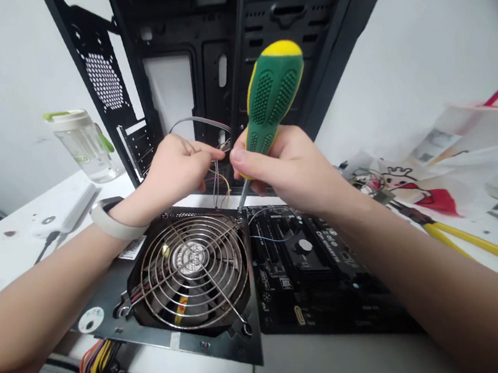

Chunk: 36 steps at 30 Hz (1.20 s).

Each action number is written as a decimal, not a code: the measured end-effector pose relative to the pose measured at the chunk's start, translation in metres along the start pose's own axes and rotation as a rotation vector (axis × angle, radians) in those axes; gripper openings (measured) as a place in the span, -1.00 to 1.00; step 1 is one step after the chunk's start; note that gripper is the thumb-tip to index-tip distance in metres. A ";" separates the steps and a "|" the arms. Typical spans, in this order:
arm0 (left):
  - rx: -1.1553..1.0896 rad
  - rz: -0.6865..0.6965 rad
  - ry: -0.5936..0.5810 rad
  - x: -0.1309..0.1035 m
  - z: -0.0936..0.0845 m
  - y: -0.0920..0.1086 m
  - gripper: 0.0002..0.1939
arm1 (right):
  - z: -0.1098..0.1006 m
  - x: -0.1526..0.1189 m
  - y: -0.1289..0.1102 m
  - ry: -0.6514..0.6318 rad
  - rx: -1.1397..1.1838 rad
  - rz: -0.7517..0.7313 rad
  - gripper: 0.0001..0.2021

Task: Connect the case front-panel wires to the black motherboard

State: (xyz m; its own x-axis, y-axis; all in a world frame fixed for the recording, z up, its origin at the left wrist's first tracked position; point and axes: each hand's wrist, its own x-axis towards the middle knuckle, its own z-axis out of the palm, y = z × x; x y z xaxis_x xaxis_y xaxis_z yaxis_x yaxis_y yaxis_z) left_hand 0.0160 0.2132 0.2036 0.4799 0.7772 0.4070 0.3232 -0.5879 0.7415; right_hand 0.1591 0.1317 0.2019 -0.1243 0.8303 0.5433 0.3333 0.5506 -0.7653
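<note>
My right hand [286,165] grips a screwdriver [273,98] with a green and yellow handle. Its shaft slants down, and the tip is at the far right corner of the fan grille [192,258], by a corner screw. That round wire grille covers the fan of a metal power supply unit [230,346]. My left hand [184,163] hovers beyond the unit, its fingers curled and the index finger pointing toward my right hand. Thin wires [217,184] run beside it; whatever its fingers hold, if anything, is hidden. A black motherboard [305,299] lies right of the unit.
An open black computer case [252,8] stands behind my hands. A clear bottle [82,147] and a white box-like device [62,209] are on the left. Bundled cables [101,368] hang at the front left. Yellow-handled pliers [482,245] and plastic bags [443,136] lie right on the white table [311,358].
</note>
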 end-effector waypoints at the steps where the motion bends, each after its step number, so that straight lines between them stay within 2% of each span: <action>1: 0.006 0.002 0.014 0.000 0.000 0.000 -0.63 | -0.001 0.000 -0.001 -0.023 0.003 -0.006 -0.52; 8: 0.032 0.013 0.184 -0.002 0.001 0.003 -0.57 | -0.013 -0.005 -0.010 -0.222 0.003 0.039 -0.52; 10: 0.025 0.013 0.234 -0.003 0.000 0.004 -0.54 | -0.015 -0.005 -0.009 -0.234 -0.012 0.070 -0.53; 13: 0.000 0.033 0.272 -0.002 0.001 0.004 -0.53 | -0.013 -0.002 -0.006 -0.184 0.030 0.115 -0.62; 15: -0.006 0.030 0.221 -0.001 0.001 0.003 -0.53 | -0.010 0.001 -0.002 -0.122 0.042 0.152 -0.71; 18: 0.017 -0.014 -0.005 0.001 0.002 0.002 -0.55 | -0.005 0.004 0.001 -0.053 -0.038 0.184 -0.81; 20: 0.013 0.006 -0.124 0.002 0.001 0.002 -0.59 | -0.002 0.004 -0.001 -0.021 -0.109 0.171 -0.84; 22: -0.009 0.057 -0.146 0.002 0.000 0.002 -0.58 | 0.000 0.003 -0.003 0.003 -0.161 0.150 -0.86; 25: -0.058 0.098 -0.097 0.002 -0.004 0.004 -0.55 | 0.001 0.001 -0.008 0.004 -0.204 0.135 -0.85; 29: -0.366 0.224 -0.054 0.001 -0.012 0.012 -0.86 | -0.001 0.002 -0.009 -0.021 -0.185 0.113 -0.82; 31: -0.476 0.261 -0.099 0.000 -0.016 0.017 -0.90 | -0.001 0.002 -0.008 -0.031 -0.165 0.135 -0.84; 36: -0.537 0.295 -0.308 -0.007 -0.019 0.022 -0.77 | -0.003 0.004 -0.004 -0.049 -0.084 0.175 -0.90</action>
State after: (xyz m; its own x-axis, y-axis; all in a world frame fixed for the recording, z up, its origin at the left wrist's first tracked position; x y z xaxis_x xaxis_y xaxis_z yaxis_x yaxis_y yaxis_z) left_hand 0.0044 0.1992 0.2277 0.7214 0.4559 0.5212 -0.2677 -0.5106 0.8171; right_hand 0.1604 0.1328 0.2082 -0.1023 0.9171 0.3853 0.4301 0.3900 -0.8142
